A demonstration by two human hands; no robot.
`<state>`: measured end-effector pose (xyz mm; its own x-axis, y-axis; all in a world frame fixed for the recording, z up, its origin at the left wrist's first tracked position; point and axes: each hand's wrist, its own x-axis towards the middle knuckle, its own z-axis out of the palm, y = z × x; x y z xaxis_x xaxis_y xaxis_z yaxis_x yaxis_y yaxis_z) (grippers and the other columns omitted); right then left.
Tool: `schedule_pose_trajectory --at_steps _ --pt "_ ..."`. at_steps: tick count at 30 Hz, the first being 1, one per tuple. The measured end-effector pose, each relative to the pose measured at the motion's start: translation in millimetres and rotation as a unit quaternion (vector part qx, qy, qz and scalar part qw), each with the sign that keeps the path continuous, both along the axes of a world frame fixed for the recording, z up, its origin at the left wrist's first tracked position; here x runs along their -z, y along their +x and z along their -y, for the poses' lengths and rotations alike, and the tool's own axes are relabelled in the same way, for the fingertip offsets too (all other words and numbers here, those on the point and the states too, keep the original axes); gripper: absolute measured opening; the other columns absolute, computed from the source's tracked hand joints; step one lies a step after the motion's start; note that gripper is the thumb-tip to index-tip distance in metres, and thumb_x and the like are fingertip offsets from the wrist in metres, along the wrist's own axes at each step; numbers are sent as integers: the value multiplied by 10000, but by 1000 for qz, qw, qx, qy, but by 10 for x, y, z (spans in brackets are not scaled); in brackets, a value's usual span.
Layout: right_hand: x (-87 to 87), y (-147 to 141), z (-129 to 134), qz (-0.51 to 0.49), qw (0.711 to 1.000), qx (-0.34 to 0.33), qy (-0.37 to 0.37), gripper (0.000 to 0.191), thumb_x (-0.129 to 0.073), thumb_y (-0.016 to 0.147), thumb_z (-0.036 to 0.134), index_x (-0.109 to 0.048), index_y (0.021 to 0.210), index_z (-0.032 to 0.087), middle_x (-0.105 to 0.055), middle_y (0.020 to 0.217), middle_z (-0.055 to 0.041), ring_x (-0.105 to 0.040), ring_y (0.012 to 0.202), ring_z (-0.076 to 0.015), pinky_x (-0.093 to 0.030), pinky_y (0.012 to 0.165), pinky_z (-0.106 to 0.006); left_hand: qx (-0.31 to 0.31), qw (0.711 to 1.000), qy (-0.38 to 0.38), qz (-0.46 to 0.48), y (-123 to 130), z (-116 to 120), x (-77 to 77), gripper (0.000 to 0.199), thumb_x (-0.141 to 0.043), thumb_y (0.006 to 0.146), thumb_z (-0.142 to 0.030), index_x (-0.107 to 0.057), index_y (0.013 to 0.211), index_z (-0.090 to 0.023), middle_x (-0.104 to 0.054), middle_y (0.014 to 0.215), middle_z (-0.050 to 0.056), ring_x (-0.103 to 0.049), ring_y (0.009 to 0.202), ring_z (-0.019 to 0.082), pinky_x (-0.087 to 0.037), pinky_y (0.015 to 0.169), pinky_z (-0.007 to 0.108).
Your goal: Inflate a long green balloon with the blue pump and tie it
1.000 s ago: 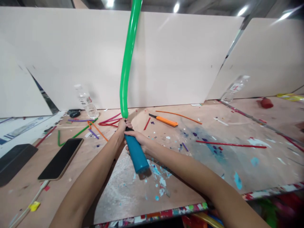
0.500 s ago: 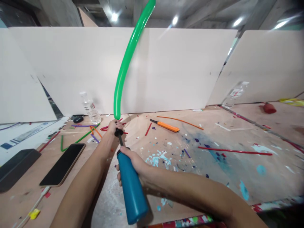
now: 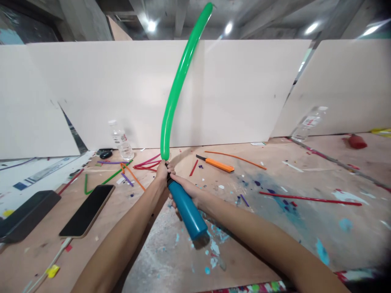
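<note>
A long green balloon (image 3: 179, 89), inflated and slightly curved, rises from the nozzle end of a blue hand pump (image 3: 188, 211). My left hand (image 3: 164, 170) is closed around the pump's black nozzle end, right at the balloon's neck; the neck itself is hidden by the fingers. Wrapped round the blue pump body near its top is my right hand (image 3: 186, 191). The two hands are close together, and the pump's rod is not visible between them. The pump slants down toward me above the table.
Uninflated balloons lie about, among them a red one (image 3: 311, 198) and an orange one (image 3: 235, 156). An orange utility knife (image 3: 219, 165) rests beyond my hands. At left are a phone (image 3: 87, 211) and a dark box (image 3: 29, 215). Water bottles (image 3: 121, 140) stand by white boards (image 3: 232, 93).
My right hand has pushed the blue pump body up toward my left hand, so the rod between is gone from sight. The balloon's upper tip now shows; the view has shifted a little.
</note>
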<state>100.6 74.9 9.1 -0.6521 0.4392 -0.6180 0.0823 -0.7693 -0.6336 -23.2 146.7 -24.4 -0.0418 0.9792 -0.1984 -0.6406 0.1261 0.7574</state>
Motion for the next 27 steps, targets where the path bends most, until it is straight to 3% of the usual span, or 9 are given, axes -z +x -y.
schedule_pose_trajectory --at_steps 3,6,14,17,20,22,24,25,27 --pt "43 27 -16 -11 1000 -6 -17 643 -333 804 783 -519 725 172 -582 543 -39 -583 446 -173 -517 435 -317 -40 999 4 -27 40 66 -83 219 -485 934 -332 -590 958 -141 -603 806 24 -574 632 117 -514 579 270" --pt "41 21 -36 -32 999 -22 2 575 -336 815 730 -495 726 184 -599 547 -52 -591 452 -190 -511 454 -326 -52 997 31 -47 20 124 -255 201 -424 882 -274 -472 709 -184 -414 515 -51 -380 373 88 -355 374 210" --pt "-72 -10 75 -34 993 -97 61 430 -317 829 579 -522 853 202 -599 554 -40 -572 453 -193 -478 460 -311 -148 978 98 -114 -502 218 -815 122 -439 700 -150 -373 604 -187 -553 540 -21 -435 393 69 -429 451 190" --pt "-232 187 -94 35 971 -64 229 398 -417 828 561 -559 832 189 -631 640 -51 -590 529 -186 -490 521 -302 -167 964 114 -174 -744 240 -884 111 -432 715 -179 -396 611 -193 -580 535 -7 -511 442 104 -441 459 205" --pt "-460 637 -432 164 855 24 492 318 -531 824 503 -607 912 206 -682 806 -52 -625 676 -192 -494 646 -295 -180 940 142 -252 -885 248 -860 132 -417 729 -215 -402 599 -197 -544 491 -15 -497 434 111 -441 459 215" --pt "-561 1034 -679 298 755 85 578 378 -520 837 535 -610 1026 221 -698 910 -69 -640 772 -220 -480 722 -321 -173 933 150 -278 -920 245 -819 160 -419 736 -225 -408 579 -196 -524 466 -13 -475 419 107 -421 448 210" --pt "-562 1449 -903 481 634 126 592 469 -528 814 590 -609 1086 217 -697 996 -112 -644 887 -274 -463 785 -368 -145 932 159 -290 -918 238 -772 186 -432 744 -224 -430 561 -193 -501 435 -10 -453 404 107 -387 432 204" --pt "-520 1647 -1000 548 595 126 575 500 -517 813 603 -615 1106 211 -692 1035 -138 -641 939 -302 -459 796 -388 -129 931 165 -298 -907 235 -749 198 -440 749 -222 -446 554 -190 -480 415 -12 -439 396 105 -367 424 201" --pt "-372 1994 -1152 618 568 109 533 557 -509 806 621 -614 1157 202 -684 1079 -164 -638 993 -328 -461 794 -401 -101 928 176 -312 -874 233 -705 225 -453 765 -223 -474 543 -185 -428 381 -22 -404 383 100 -338 419 197"
